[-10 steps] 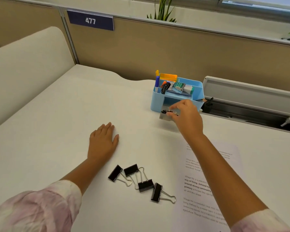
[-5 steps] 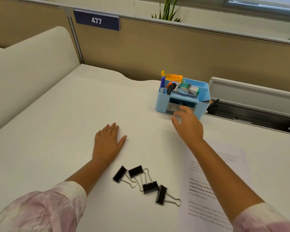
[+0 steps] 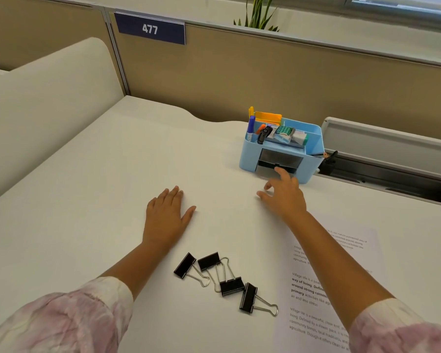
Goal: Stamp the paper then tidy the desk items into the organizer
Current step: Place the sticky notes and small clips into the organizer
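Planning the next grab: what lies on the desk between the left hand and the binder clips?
Nothing; in the head view, bare white desk separates the left hand from the four binder clips.

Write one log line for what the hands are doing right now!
left hand: flat on desk | right hand: fingertip at organizer drawer | binder clips: four loose on desk | paper: under right arm

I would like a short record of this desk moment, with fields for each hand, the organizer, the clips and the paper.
left hand: flat on the desk, holds nothing
right hand: fingers straight, fingertip at the drawer front
organizer: blue, pens and small items in top
drawer: nearly closed
binder clips: four, black, loose on the desk near the person
paper: printed sheet under the right forearm
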Demonstrator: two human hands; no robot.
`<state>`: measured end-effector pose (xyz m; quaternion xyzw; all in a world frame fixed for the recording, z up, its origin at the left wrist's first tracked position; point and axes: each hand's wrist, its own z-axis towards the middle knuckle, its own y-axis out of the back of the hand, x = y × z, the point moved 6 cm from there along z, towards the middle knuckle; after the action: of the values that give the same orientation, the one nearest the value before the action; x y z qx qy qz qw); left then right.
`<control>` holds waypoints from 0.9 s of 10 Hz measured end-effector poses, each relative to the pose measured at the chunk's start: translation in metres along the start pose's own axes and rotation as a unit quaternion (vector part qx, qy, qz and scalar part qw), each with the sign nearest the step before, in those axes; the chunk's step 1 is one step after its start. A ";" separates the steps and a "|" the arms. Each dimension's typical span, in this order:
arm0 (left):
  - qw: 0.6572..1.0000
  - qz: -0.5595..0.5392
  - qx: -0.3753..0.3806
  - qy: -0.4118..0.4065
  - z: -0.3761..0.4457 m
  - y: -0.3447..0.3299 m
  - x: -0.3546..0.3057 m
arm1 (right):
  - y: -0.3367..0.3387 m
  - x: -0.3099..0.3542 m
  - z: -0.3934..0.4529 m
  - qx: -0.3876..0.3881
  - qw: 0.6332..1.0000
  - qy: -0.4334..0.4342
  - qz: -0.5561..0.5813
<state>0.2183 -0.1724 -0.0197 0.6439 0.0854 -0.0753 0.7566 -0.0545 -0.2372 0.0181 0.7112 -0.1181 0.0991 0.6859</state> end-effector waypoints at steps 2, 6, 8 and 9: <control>1.000 0.003 0.000 0.000 0.000 0.001 0.000 | -0.013 0.001 -0.033 -0.012 1.000 0.021 0.004; 0.999 -0.040 -0.006 -0.006 -0.003 0.005 0.000 | -0.006 0.005 -0.074 -0.054 0.992 0.049 0.104; 0.971 -0.235 0.007 -0.042 -0.037 0.020 -0.011 | -0.009 0.011 -0.120 0.010 0.987 0.070 0.141; 0.943 -0.332 0.009 -0.020 -0.067 0.028 -0.011 | -0.006 0.017 -0.152 0.020 0.985 0.077 0.153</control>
<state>0.2120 -0.1018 -0.0004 0.5843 0.2782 -0.3361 0.6843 -0.0333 -0.0855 0.0237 0.6885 -0.1699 0.2598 0.6554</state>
